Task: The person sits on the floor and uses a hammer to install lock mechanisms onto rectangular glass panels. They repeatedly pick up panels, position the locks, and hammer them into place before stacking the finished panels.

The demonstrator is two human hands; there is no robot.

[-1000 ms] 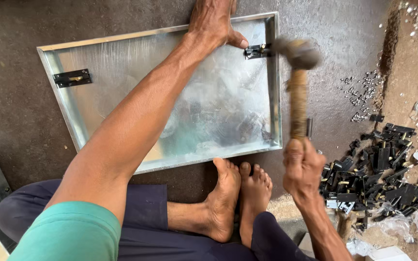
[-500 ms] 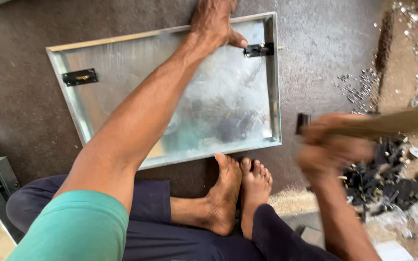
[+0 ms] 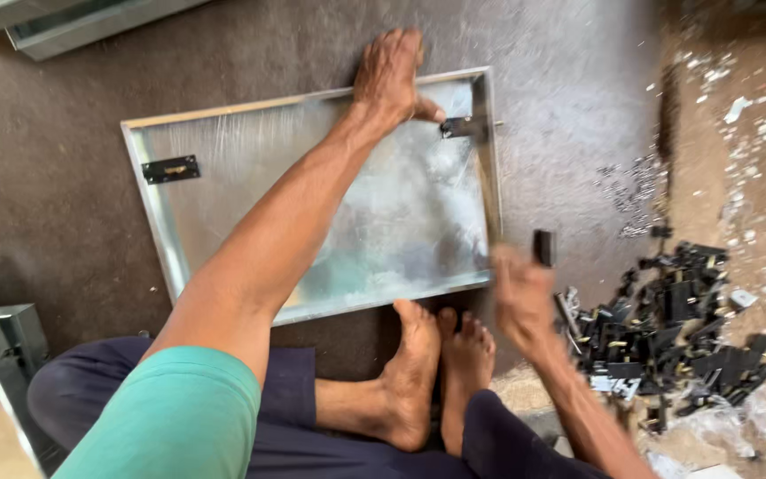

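Galvanised steel, the shallow tray (image 3: 223, 160) lies flat on the floor before the feet. The left hand (image 3: 389, 75) presses its far rim, fingers together, thumb beside the black hinge (image 3: 463, 127). The right hand (image 3: 520, 297) is blurred; its fingers cannot be told. For a true blow, the tray should be held firmly.

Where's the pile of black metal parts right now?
In the head view, the pile of black metal parts lies on the floor at lower right, just beyond the blurred right hand and right of the metal tray.
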